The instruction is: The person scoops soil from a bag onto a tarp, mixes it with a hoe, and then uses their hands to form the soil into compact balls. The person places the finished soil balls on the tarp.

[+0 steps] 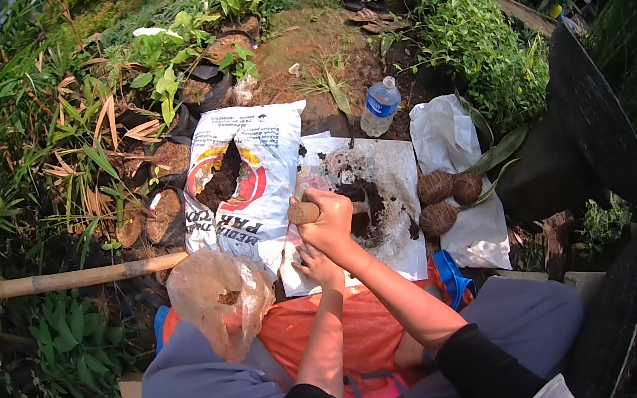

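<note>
My right hand (pixel 327 222) grips the wooden handle (pixel 303 212) of a small hand tool, probably a trowel. Its head (pixel 361 207) reaches into a pile of dark soil (pixel 374 224) and is partly hidden. Just below, my left hand (pixel 322 268) rests on a soil-smeared white sheet (pixel 409 256), its fingers apart and holding nothing. To the left lies a printed white sack (pixel 269 144), torn open, with dark potting soil (pixel 223 186) showing in the hole. A cloudy plastic bag (pixel 216 302) with brown material inside stands near my left knee.
Three brown string-wound balls (pixel 439 218) sit by a folded white sack (pixel 445 129) at right. A water bottle (pixel 382 106) stands beyond the sheet. Potted plants (pixel 201 89) and a bamboo pole (pixel 68 278) lie left. A large black container (pixel 592 112) is at right. Orange sheeting (pixel 351 325) covers my lap.
</note>
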Demonstrator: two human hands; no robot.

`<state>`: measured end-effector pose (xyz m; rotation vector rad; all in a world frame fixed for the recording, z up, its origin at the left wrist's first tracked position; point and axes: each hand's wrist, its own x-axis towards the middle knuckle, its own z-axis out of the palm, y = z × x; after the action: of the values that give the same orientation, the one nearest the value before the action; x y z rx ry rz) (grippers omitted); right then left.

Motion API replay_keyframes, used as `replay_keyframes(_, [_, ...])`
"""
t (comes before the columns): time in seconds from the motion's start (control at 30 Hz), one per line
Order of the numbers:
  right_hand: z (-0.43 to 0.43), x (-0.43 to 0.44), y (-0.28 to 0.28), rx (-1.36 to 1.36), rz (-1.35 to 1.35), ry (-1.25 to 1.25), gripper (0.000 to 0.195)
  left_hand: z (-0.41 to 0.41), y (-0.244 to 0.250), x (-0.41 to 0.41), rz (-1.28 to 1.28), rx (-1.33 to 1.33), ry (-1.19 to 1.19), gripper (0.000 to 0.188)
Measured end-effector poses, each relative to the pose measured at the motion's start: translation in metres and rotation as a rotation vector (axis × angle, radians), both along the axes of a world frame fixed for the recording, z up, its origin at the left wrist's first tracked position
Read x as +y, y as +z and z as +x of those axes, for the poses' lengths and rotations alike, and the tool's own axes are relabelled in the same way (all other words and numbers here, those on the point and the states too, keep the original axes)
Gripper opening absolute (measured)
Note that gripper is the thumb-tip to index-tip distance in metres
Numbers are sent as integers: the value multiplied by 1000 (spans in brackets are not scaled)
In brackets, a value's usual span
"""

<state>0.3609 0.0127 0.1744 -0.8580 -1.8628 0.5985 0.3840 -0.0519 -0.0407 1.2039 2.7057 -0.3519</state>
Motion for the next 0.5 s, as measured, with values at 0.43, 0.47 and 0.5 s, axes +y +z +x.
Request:
replay_keyframes(0.43, [100,78,16,480,-221,-249,15,-2,20,5,42,-231,-16,119])
replay_keyframes(0.47, [107,89,20,530,-196,-301,14,-3,20,7,21,-257,-10,119])
replay_keyframes(0.5, [111,96,27,579,-175,-356,14,-3,22,6,-5,-283,-4,120])
